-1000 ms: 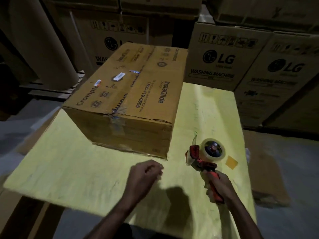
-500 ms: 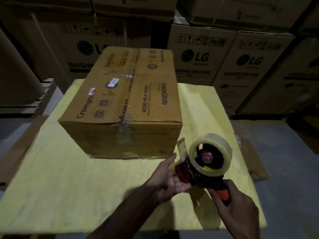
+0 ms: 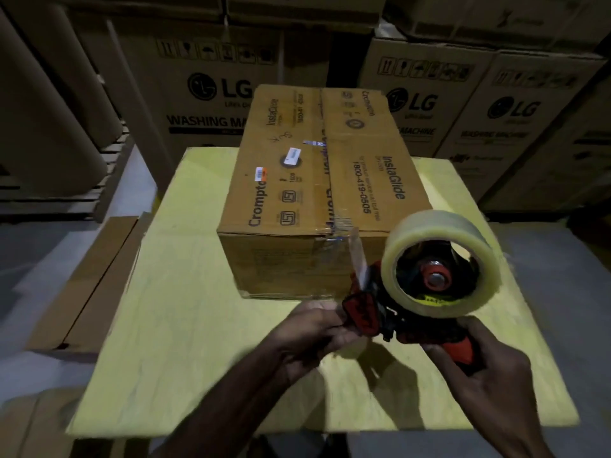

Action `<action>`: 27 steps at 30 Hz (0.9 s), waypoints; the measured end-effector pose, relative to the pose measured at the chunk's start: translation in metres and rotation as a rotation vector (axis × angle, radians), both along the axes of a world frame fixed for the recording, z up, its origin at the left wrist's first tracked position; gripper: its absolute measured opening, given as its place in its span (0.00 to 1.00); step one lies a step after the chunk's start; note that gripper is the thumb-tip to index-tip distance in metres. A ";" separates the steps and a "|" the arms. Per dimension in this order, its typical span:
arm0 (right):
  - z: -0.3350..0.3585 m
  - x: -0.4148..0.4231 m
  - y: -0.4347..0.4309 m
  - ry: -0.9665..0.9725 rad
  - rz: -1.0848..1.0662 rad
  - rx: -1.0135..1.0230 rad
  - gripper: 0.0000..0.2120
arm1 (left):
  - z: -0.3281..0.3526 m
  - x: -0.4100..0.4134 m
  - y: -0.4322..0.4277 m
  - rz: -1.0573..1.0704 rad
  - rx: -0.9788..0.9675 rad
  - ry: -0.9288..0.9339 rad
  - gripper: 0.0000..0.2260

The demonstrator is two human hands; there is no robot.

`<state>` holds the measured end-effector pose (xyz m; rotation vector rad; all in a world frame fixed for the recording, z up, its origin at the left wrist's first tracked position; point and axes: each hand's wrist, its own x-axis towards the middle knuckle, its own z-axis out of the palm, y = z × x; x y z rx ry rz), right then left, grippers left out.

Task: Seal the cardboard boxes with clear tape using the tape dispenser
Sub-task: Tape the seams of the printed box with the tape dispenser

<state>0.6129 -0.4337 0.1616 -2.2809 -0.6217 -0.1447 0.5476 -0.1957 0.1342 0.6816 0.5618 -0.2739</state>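
Tape dispenser gripped by right hand, front pinched by left hand, near closed box.

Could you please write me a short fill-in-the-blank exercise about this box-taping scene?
1. The cardboard box rests on a ____ table.
2. The right hand grips the tape dispenser by its ____.
3. The stacked boxes behind are printed with the brand letters ____.
Missing words: yellow; handle; LG.
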 end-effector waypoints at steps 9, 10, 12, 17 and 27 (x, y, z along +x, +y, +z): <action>0.051 0.054 0.072 -0.247 0.332 0.008 0.17 | 0.045 -0.012 0.068 0.156 0.092 -0.082 0.11; 0.054 0.059 0.079 -0.287 0.356 0.004 0.17 | 0.050 -0.010 0.073 0.173 0.095 -0.073 0.10; 0.058 0.069 0.089 -0.319 0.388 -0.002 0.18 | 0.056 -0.006 0.083 0.223 0.098 -0.044 0.13; 0.053 0.093 0.108 -0.320 0.465 -0.019 0.22 | 0.069 -0.001 0.101 0.327 0.370 -0.031 0.08; 0.058 0.111 0.160 -0.335 0.643 -0.030 0.25 | 0.077 -0.015 0.137 0.406 0.607 -0.035 0.10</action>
